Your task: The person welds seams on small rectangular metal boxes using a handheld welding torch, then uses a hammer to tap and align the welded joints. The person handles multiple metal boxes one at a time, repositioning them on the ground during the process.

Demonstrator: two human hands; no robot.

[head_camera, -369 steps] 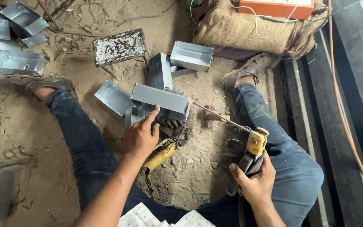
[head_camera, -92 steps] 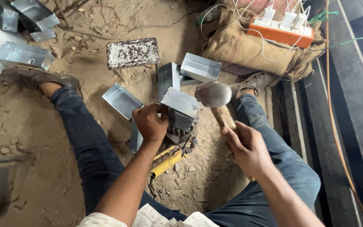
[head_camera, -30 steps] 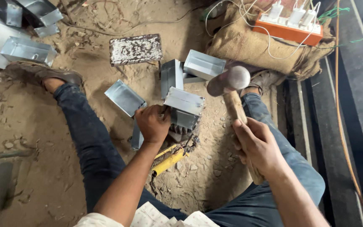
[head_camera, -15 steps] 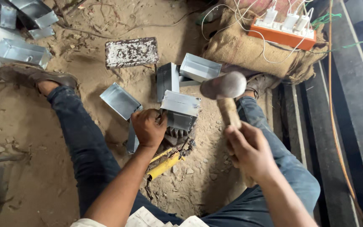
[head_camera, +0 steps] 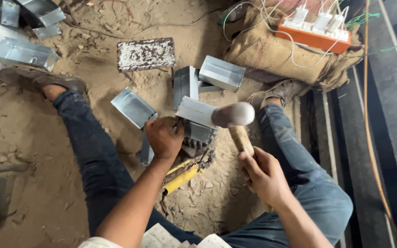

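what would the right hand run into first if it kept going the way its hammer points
Most likely the grey metal box steadied by the left hand. The right hand aims the hammer at its edge, though how far above it sits is unclear.

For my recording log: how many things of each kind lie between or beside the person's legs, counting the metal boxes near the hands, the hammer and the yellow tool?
Metal boxes near the hands: 4 (held box)
Hammer: 1, in the right hand
Yellow tool: 1
Total: 6
The left hand grips the held box.
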